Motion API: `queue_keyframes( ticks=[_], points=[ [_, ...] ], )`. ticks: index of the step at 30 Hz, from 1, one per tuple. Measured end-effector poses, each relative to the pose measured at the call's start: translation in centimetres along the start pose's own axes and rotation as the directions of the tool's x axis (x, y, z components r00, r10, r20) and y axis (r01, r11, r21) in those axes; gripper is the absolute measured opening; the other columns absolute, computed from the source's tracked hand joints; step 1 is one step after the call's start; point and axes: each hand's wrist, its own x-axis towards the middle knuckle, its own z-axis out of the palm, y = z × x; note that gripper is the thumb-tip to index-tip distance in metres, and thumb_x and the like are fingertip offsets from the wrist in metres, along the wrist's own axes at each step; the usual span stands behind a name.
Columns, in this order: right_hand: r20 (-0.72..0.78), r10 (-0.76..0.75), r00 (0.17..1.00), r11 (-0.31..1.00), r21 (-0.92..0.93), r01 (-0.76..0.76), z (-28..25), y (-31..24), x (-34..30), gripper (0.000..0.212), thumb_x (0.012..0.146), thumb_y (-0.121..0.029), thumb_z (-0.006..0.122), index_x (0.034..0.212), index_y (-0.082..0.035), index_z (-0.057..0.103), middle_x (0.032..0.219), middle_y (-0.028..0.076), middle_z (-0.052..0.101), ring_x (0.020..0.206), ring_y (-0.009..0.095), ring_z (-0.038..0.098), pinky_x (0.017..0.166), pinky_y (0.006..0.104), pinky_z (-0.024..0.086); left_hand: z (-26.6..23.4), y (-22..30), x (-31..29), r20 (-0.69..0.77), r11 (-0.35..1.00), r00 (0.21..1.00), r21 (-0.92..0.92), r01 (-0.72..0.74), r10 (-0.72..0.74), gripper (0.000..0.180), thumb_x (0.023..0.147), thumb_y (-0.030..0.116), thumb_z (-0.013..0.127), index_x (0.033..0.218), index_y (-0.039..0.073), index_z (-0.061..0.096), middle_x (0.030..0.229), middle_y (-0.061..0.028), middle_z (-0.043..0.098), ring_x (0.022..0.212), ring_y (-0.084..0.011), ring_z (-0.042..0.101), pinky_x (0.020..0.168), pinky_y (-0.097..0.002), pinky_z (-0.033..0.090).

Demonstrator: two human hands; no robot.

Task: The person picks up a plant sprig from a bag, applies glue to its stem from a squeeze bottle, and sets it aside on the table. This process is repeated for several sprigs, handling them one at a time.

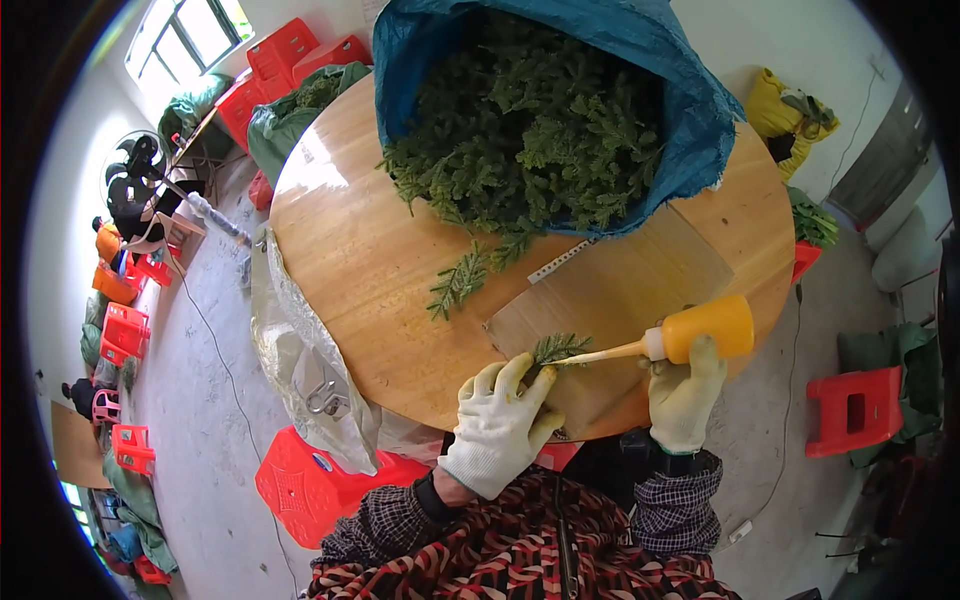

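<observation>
My left hand [497,430], in a white knit glove, pinches a small green fir-like sprig [562,346] near the table's front edge. In my gloved right hand [685,400] lies an orange squeeze bottle [712,328], tilted on its side with the long pale nozzle [612,351] pointing left. The nozzle's tip reaches the sprig beside my left fingertips; whether it touches is hard to tell. Under both hands a flat brown sheet [640,290] covers part of the round wooden table [350,230]. A big blue sack [700,90] spills many green sprigs [530,120] toward me.
A white strip with dark marks [560,260] lies at the sheet's far edge. Clear plastic [290,340] with scissors [325,397] on it hangs over the table's left edge. Red stools [320,485] stand near me and at right [853,412]. A fan [138,190] stands left.
</observation>
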Motion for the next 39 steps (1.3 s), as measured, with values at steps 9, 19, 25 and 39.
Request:
queue_keyframes(
  ticks=[9, 19, 25, 39],
  points=[
    [0.051, 0.015, 0.999, 0.997, -0.078, -0.011, 0.5, 0.8, 0.1, 0.038, 0.091, -0.036, 0.059, 0.107, -0.001, 0.054, 0.093, 0.010, 0.059, 0.073, 0.018, 0.057, 0.058, 0.0300, 0.049, -0.4, -0.3, 0.0, 0.004, 1.000, 1.000, -0.011, 0.002, -0.002, 0.052, 0.072, 0.027, 0.075, 0.120, 0.013, 0.061, 0.128, -0.0120, 0.047, 0.117, -0.0344, 0.045, 0.096, -0.0480, 0.037],
    [0.080, 0.029, 0.996, 0.996, -0.085, -0.022, 0.5, 1.2, 0.1, 0.037, 0.092, -0.034, 0.060, 0.106, -0.001, 0.053, 0.092, 0.009, 0.059, 0.073, 0.019, 0.057, 0.058, 0.0308, 0.049, -0.3, -0.4, 0.0, -0.036, 0.999, 0.999, 0.004, -0.032, 0.032, 0.048, 0.074, 0.031, 0.072, 0.116, 0.012, 0.060, 0.125, -0.0109, 0.049, 0.116, -0.0318, 0.046, 0.095, -0.0455, 0.038],
    [0.065, 0.005, 0.998, 0.997, -0.082, 0.000, 0.2, 1.0, 0.4, 0.038, 0.092, -0.036, 0.060, 0.107, -0.002, 0.053, 0.093, 0.009, 0.058, 0.075, 0.020, 0.057, 0.059, 0.0321, 0.049, -0.3, -0.4, -0.1, -0.043, 1.000, 0.999, -0.006, -0.027, 0.027, 0.049, 0.073, 0.030, 0.073, 0.117, 0.013, 0.060, 0.125, -0.0106, 0.049, 0.116, -0.0324, 0.046, 0.095, -0.0461, 0.037],
    [-0.023, -0.002, 1.000, 0.998, -0.070, 0.000, -0.1, 0.4, 0.6, 0.040, 0.091, -0.038, 0.060, 0.108, -0.003, 0.053, 0.095, 0.010, 0.058, 0.077, 0.020, 0.058, 0.059, 0.0330, 0.048, -0.3, -0.5, 0.0, -0.036, 0.999, 0.999, -0.020, -0.026, 0.026, 0.053, 0.070, 0.027, 0.076, 0.119, 0.014, 0.061, 0.126, -0.0100, 0.048, 0.116, -0.0335, 0.046, 0.095, -0.0471, 0.037]
  ],
)
